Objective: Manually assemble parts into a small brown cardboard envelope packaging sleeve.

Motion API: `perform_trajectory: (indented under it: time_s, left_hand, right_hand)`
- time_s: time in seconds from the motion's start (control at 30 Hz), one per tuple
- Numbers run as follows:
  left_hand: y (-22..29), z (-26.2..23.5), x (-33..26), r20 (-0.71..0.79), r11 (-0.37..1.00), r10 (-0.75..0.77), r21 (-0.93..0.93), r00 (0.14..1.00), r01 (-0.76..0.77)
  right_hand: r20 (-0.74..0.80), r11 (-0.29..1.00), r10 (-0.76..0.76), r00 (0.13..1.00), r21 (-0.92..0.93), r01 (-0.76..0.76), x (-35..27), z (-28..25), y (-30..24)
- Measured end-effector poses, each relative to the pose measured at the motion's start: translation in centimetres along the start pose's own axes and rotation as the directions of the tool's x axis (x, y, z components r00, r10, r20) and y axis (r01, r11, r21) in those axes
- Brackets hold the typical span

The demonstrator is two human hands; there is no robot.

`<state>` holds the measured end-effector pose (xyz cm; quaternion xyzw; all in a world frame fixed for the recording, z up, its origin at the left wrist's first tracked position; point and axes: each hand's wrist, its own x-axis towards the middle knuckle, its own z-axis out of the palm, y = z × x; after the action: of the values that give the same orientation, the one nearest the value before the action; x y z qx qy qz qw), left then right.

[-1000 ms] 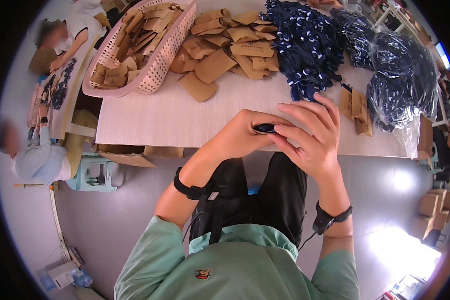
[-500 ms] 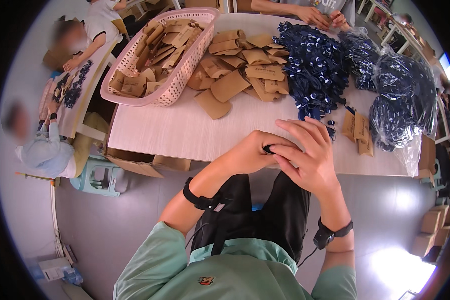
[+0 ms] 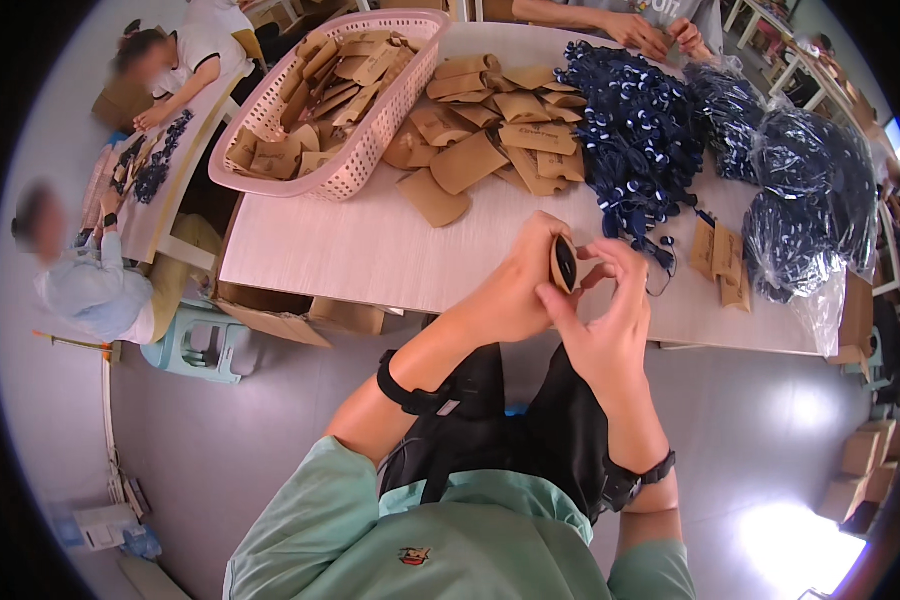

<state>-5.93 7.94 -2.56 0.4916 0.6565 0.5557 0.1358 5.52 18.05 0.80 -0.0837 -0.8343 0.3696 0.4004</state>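
My left hand (image 3: pixel 523 285) is closed around a small brown cardboard pillow box (image 3: pixel 560 280), held just over the table's near edge. The box's end gapes toward me, and its inside looks dark; I cannot make out whether something lies in it. My right hand (image 3: pixel 615 305) has its fingers bent and its thumb at the lower rim of that end, gripping the box from the right. Beyond my hands are a heap of brown pillow boxes (image 3: pixel 470 160) and a pile of dark blue corded items with small white parts (image 3: pixel 640 140), which look like earphones.
A pink perforated basket (image 3: pixel 395 115) full of pillow boxes stands on the table (image 3: pixel 340 250) at the left. Several pillow boxes (image 3: pixel 720 255) and clear bags of dark blue cords (image 3: pixel 795 200) lie at the right. A co-worker's hands (image 3: pixel 660 38) are at the far edge.
The pillow box has been raised and turned, so its end now faces me. My right fingers, stretched out before, have bent in toward it.
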Motion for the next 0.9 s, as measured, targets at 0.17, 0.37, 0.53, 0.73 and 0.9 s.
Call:
perform_trajectory:
  time_s: [0.17, 0.37, 0.53, 0.73, 0.9]
  left_hand:
    - [-0.9, -0.1, 0.3, 0.002, 0.959, 0.023, -0.283, 1.000, -0.021]
    - [-0.1, 0.0, 0.5, -0.009, 0.936, 0.037, -0.349, 0.999, -0.038]
    - [-0.2, 0.0, 0.3, -0.039, 0.935, 0.009, -0.355, 0.999, -0.022]
    - [0.5, -0.4, 0.1, 0.084, 0.852, -0.107, -0.506, 0.991, 0.135]
    - [1.1, -0.8, 0.2, 0.148, 0.751, -0.242, -0.597, 0.959, 0.282]
  right_hand:
    - [0.176, 0.967, 0.197, 0.965, 0.128, -0.220, 1.3, -0.8, 0.8]
    - [0.352, 0.786, 0.346, 0.870, 0.397, -0.473, 2.0, -0.8, 1.7]
    - [0.504, 0.529, 0.445, 0.741, 0.520, -0.671, 1.8, 0.0, 2.0]
    - [0.398, 0.391, 0.496, 0.772, 0.691, -0.608, 1.1, 1.6, 1.5]
    - [0.356, 0.427, 0.488, 0.797, 0.699, -0.574, 1.0, 2.2, 0.9]
